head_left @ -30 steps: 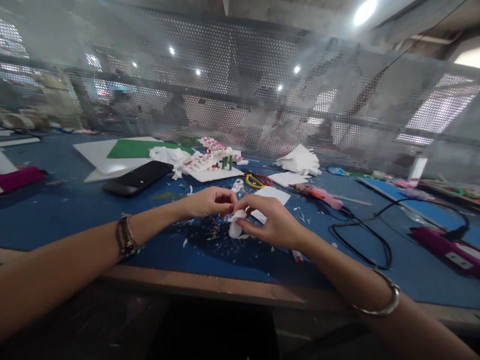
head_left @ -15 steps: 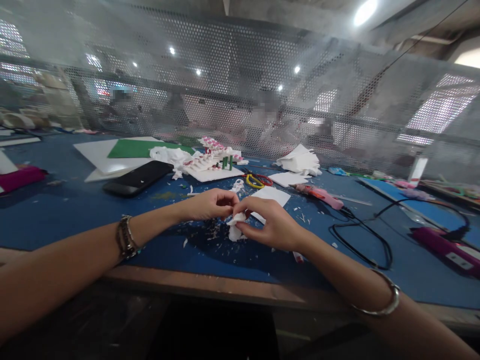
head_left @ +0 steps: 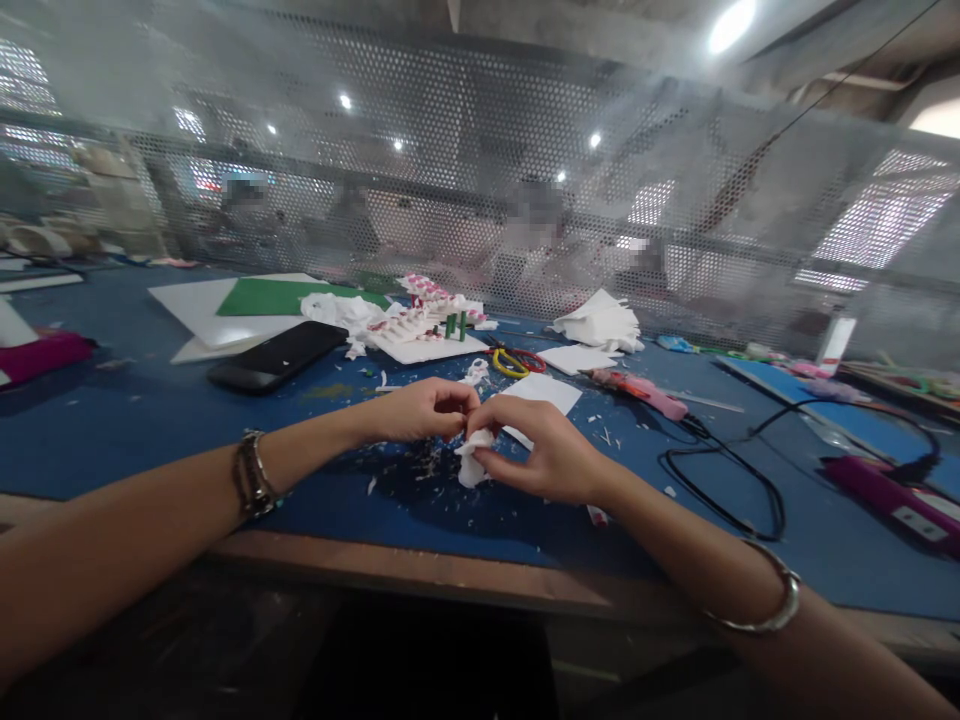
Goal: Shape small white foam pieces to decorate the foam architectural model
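A small crumpled white piece, like soft paper or thin foam, hangs from the fingers of my right hand. The thumb and fingers of that hand pinch it above the blue table. My left hand meets the right at the fingertips, its thumb and index finger curled together; what they pinch is hidden. Just behind the hands lie a white sheet and a small white curled scrap. White shreds are scattered on the table below.
Scissors with yellow and red handles lie behind the hands. A black phone is to the left, a pink glue gun with a black cable to the right. Behind stand a white-and-pink model and stacked white sheets. A purple power strip is far right.
Both hands stay almost in place, fingertips together. The white piece hangs slightly lower and has shifted its shape a little under the right fingers.
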{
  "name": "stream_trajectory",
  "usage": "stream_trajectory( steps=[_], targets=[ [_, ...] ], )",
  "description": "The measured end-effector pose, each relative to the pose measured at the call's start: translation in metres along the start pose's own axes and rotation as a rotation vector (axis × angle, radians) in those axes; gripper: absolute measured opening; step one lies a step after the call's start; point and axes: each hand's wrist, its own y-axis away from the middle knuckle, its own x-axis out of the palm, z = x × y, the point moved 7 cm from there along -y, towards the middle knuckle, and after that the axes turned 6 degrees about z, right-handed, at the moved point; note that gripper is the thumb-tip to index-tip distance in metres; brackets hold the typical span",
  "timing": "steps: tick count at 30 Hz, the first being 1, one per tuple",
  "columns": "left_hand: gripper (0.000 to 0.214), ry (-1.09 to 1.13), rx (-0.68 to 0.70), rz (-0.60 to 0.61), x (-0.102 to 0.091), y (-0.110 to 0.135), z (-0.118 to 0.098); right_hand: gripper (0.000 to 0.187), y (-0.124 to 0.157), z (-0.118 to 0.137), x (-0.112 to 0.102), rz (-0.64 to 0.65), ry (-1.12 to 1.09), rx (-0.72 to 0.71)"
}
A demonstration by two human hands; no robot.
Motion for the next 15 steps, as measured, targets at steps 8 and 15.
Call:
stream_trajectory(
  steps=[8,15],
  targets=[
    [0.009,-0.017,0.019,0.010,0.0004,-0.0001,-0.0013,0.007,0.0002,0.0005,0.0003,0.011,-0.006,-0.010],
    [0.013,-0.059,0.003,0.021,0.0018,0.0005,-0.0015,0.009,0.0004,0.0036,0.0002,0.009,-0.015,-0.037]
  ],
)
